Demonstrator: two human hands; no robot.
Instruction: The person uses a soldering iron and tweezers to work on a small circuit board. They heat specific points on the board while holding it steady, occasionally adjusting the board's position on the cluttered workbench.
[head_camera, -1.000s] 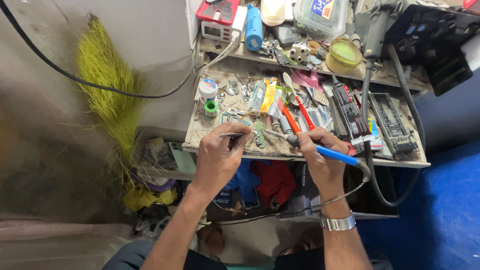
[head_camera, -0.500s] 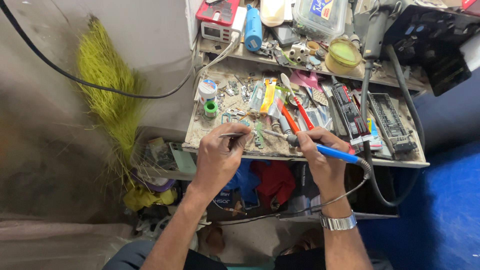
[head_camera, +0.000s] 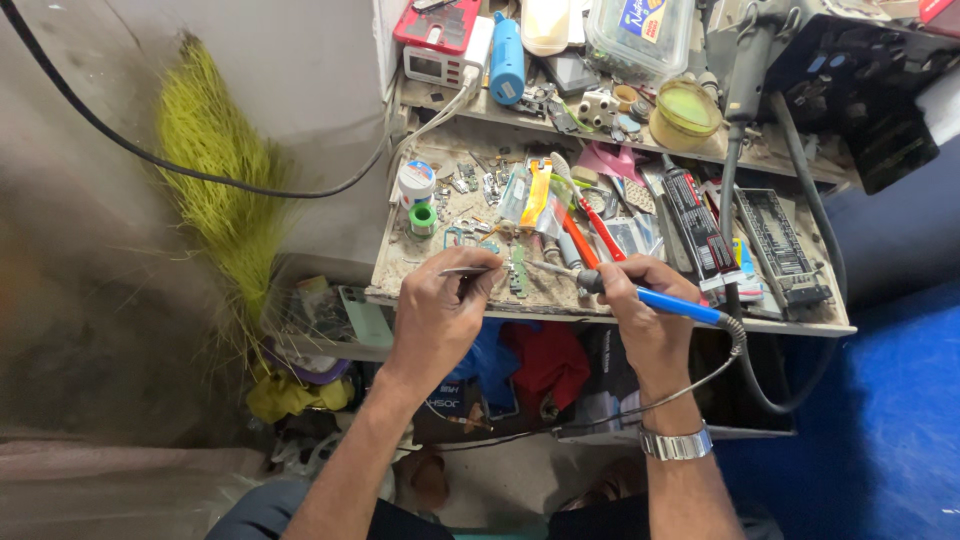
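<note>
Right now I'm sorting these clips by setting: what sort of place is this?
Most likely a small electronics repair bench. The right hand holds a blue-handled soldering iron over a small green circuit board, the left hand holds tweezers, and the cluttered worktop carries loose parts.

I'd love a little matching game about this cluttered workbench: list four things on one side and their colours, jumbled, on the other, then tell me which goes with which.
Things:
1. Handle of the soldering iron held in the right hand
2. Broom leaning by the wall
3. Wristwatch on the right wrist
4. Cloth under the bench edge, between the arms

Colours:
A. red
B. silver
C. blue
D. yellow-green

Pairs: 1-C, 2-D, 3-B, 4-A
</note>
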